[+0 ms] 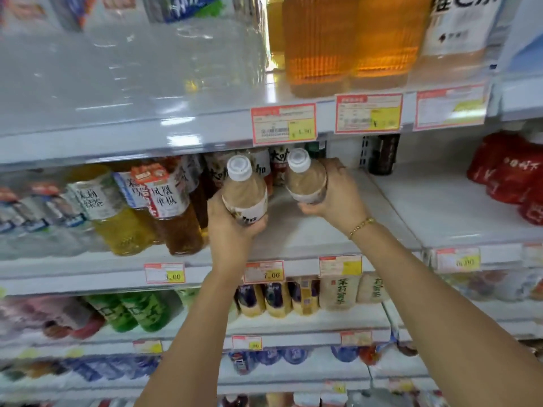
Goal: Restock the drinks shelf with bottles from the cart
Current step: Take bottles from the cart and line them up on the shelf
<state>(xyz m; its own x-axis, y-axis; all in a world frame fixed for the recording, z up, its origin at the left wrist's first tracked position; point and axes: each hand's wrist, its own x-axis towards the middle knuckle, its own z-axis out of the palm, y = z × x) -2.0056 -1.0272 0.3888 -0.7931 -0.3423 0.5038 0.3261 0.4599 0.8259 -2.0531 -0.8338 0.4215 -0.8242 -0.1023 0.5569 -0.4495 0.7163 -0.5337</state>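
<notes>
Cut off at the bottom edge, the person's forearms (435, 295) reach up to the white shelf (308, 230). Over its bare middle the left hand (232, 227) grips a white-capped bottle of beige drink (244, 192), and the right hand (338, 198), with a gold bracelet (361, 227) at the wrist, grips a second bottle (305, 180), fingers covering part of both labels. At the back of that shelf stand similar bottles (276, 165), half hidden and blurred, with amber tea bottles (176, 218) on its left part.

two pale beige bottles (245, 195) with white caps (239, 168), amber tea bottles (320, 45) above, red packs (511, 174) right, red-and-yellow price tags (283, 124), white shelf (308, 230).
</notes>
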